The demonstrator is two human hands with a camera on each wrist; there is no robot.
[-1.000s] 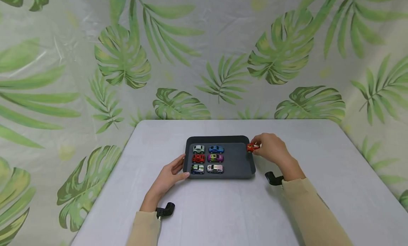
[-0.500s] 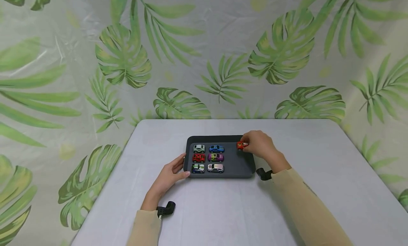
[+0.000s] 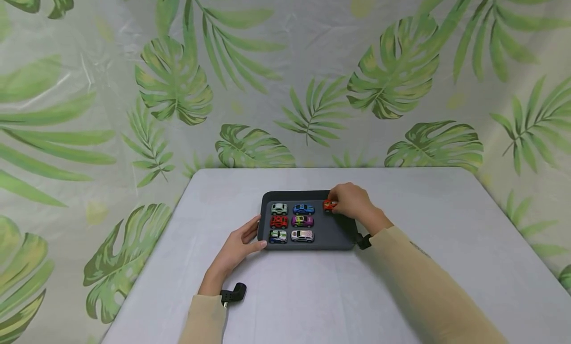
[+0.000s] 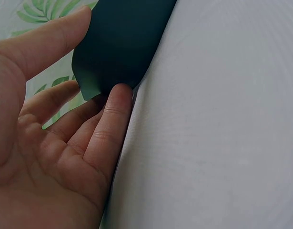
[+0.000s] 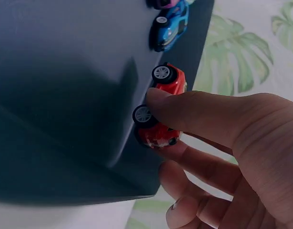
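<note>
A dark grey tray [image 3: 334, 235] lies on the white table. My left hand [image 3: 234, 247] holds the tray's near left corner, thumb at the front edge and fingers along the left side. Over the back right of the tray, my right hand [image 3: 354, 201] pinches a red toy car [image 5: 172, 86] between thumb and fingers. In the right wrist view the car is tilted, its wheels facing the camera. Left of it stands a blue toy car [image 3: 304, 209]. Below that are a purple-and-yellow car [image 3: 303, 221] and a silver-pink car [image 3: 302, 236].
A left column on the tray has a pale green car [image 3: 279, 209], a red car [image 3: 278, 222] and a white, green and blue car [image 3: 278, 236]. Behind the table hangs a leaf-patterned curtain [image 3: 250, 86]. Each wrist wears a black camera [image 3: 234, 293].
My right hand has carried the red toy car leftward from the tray's right rim to a place near the blue car. My left hand has stayed at the tray's corner.
</note>
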